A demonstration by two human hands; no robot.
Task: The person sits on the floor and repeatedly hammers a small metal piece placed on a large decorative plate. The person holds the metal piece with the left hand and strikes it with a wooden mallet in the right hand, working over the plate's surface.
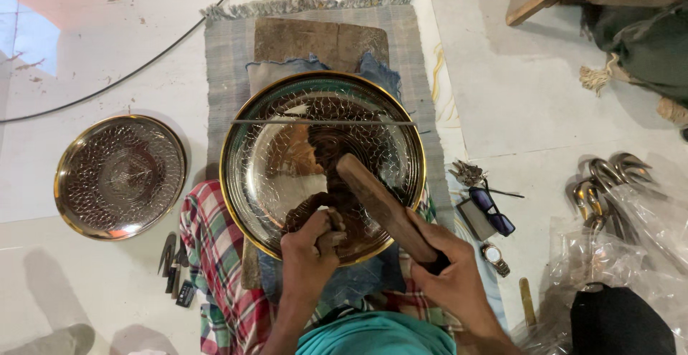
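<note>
Chasing in hand: left hand [309,244] clamps what seems a small punch on the patterned metal plate [322,165], right hand [448,269] grips the wooden mallet [383,208]; the next blow needs squareness.

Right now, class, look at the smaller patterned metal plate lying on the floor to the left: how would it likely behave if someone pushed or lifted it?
The smaller plate looks like thin, shiny metal, so it is probably stiff and fairly light. It lies flat on the smooth floor, so a push would likely slide it rather than tip it. Its raised rim should give fingers a hold, though the polished surface may be slippery.
</note>
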